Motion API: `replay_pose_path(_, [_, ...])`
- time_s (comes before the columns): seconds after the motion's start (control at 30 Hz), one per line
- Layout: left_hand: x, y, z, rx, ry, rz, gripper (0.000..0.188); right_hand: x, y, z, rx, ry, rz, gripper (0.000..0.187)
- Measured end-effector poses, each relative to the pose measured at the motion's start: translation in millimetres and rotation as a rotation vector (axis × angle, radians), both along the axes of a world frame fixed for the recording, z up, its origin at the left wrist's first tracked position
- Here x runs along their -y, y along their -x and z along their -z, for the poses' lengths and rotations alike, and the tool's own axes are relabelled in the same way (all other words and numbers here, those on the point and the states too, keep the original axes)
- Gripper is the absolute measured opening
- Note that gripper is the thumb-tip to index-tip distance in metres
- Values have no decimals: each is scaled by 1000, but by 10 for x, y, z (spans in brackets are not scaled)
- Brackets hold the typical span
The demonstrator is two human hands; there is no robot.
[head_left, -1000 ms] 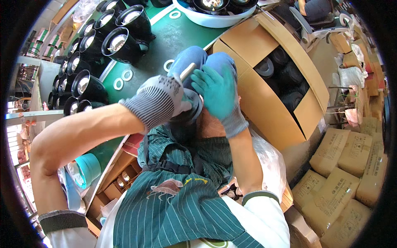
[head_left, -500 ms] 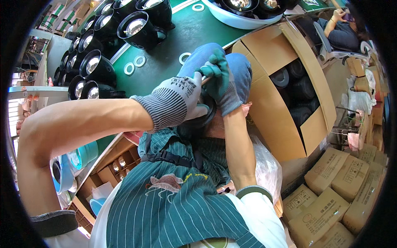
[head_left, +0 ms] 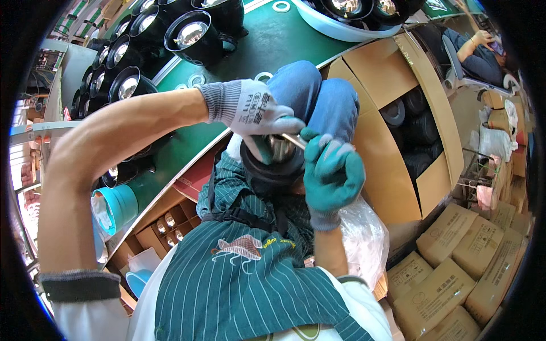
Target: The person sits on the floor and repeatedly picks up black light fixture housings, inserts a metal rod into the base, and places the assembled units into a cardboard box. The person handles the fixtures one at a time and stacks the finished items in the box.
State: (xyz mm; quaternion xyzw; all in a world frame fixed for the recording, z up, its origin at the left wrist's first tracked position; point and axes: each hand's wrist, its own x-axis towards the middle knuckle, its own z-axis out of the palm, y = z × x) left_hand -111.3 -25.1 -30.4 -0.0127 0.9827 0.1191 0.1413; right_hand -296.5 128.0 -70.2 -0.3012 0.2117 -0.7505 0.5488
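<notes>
**Both hands closed on a black round housing held over the lap**

The fingers (head_left: 284, 126) of the left hand (head_left: 250, 111), in a grey-white knit glove, curl narrowly over the top of a black round housing (head_left: 273, 165) and pinch a thin metal piece (head_left: 293, 140) at its rim. The right hand (head_left: 330, 173), in a green glove, wraps the housing's right side with its fingers (head_left: 324, 150) bent close, touching the same metal piece. The housing sits at the centre of the frame, above the person's striped apron (head_left: 250, 284) and in front of the blue-trousered knees (head_left: 315, 99).

To do this well, the judgement is that the right hand should keep the housing from turning while the left seats the metal piece squarely, without forcing it.

In the upper left, rows of black lamp housings (head_left: 190, 37) stand on the green counter (head_left: 267, 45) beside white rings (head_left: 196, 79). An open cardboard box (head_left: 392, 85) of black parts is at right, closed cartons (head_left: 455, 267) at lower right.
</notes>
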Motion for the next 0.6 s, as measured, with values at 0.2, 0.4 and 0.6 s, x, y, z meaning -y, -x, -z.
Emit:
replay_pose_path(0.2, [-282, -245, -89, -536, -239, -734, 71, -167, 346, -18, -650, -286, -180, 81])
replay_pose_path(0.4, [-328, -1144, 1015, -519, 68, -1311, 53, -325, 135, -48, -1479, -120, -11, 94])
replay_pose_path(0.6, [-321, -1292, 1182, -67, 82, -1591, 70, -323, 241, -529, -1340, -84, 70, 94])
